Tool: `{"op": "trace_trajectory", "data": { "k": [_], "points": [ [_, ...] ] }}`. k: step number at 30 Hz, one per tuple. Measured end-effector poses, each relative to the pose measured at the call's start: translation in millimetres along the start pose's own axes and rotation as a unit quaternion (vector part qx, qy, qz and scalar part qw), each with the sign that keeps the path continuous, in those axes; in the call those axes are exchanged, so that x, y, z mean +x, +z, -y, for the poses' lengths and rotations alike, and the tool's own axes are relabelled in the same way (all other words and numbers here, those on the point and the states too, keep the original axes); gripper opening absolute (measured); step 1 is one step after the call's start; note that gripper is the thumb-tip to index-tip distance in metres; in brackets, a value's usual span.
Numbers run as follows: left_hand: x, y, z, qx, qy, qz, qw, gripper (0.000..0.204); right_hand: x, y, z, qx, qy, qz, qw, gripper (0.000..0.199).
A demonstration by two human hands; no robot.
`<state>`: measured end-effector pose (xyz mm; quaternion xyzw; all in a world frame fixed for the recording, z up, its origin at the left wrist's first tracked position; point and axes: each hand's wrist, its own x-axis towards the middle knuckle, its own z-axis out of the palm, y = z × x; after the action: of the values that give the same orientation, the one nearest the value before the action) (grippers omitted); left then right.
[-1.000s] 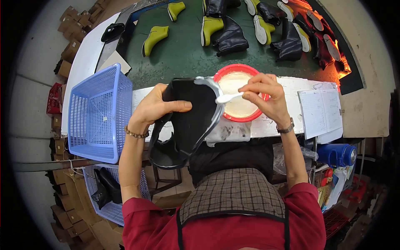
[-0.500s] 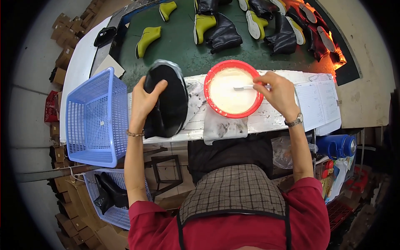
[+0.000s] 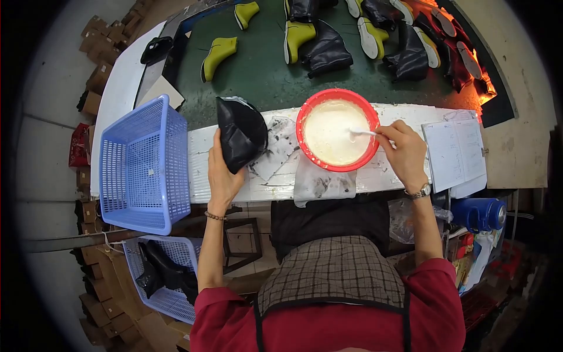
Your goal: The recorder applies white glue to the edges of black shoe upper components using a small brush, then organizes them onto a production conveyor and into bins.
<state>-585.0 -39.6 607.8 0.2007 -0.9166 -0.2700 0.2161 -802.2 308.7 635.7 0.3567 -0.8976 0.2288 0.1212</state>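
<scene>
My left hand point(image 3: 224, 180) grips a black leather boot upper point(image 3: 239, 130) from its left and lower side, tilted above the white work board point(image 3: 258, 189). A whitish coating shows along the upper's far edge. In my right hand point(image 3: 404, 149), thumb and fingers pinch the handle of a small white brush point(image 3: 368, 132). Its head is at the surface of the cream-coloured paste point(image 3: 331, 126) in a red bowl point(image 3: 302, 142). Stained white paper point(image 3: 325, 186) lies partly under the bowl, and a smudged sheet point(image 3: 275, 154) is between bowl and upper.
Blue plastic baskets point(image 3: 176, 176) stand at the left, the lower one point(image 3: 176, 302) holding black boot pieces. Yellow-green shoe lasts point(image 3: 220, 57) and black boots point(image 3: 328, 51) lie on the green bench point(image 3: 258, 76). An open notebook point(image 3: 454, 146) and a blue jug point(image 3: 478, 214) are at right.
My left hand has turned the upper over, so its leather side shows and my thumb is no longer on top. The brush has shifted slightly within the bowl. The whole view has moved a little.
</scene>
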Motion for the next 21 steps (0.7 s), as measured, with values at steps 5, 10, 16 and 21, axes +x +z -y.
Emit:
{"op": "trace_trajectory", "data": {
  "k": [5,10,16,21],
  "points": [
    [2.0,-12.2,-44.1,-0.009,0.052,-0.066,0.996,0.095,-6.7,-3.7,-0.3,0.105,0.091,-0.033,0.99,0.012],
    [4.7,-4.3,-88.9,-0.042,0.137,-0.069,0.987,0.093,7.0,-9.3,39.8,0.344,0.057,-0.054,0.936,0.012],
    [-6.8,2.4,-104.8,-0.106,0.199,-0.078,0.971,0.072,12.2,-15.6,30.8,0.335,0.044,-0.084,0.937,0.01],
    [-10.9,2.0,-103.7,-0.179,0.236,-0.038,0.954,0.067,43.2,-25.2,5.0,0.29,0.025,-0.131,0.948,0.013]
  ]
}}
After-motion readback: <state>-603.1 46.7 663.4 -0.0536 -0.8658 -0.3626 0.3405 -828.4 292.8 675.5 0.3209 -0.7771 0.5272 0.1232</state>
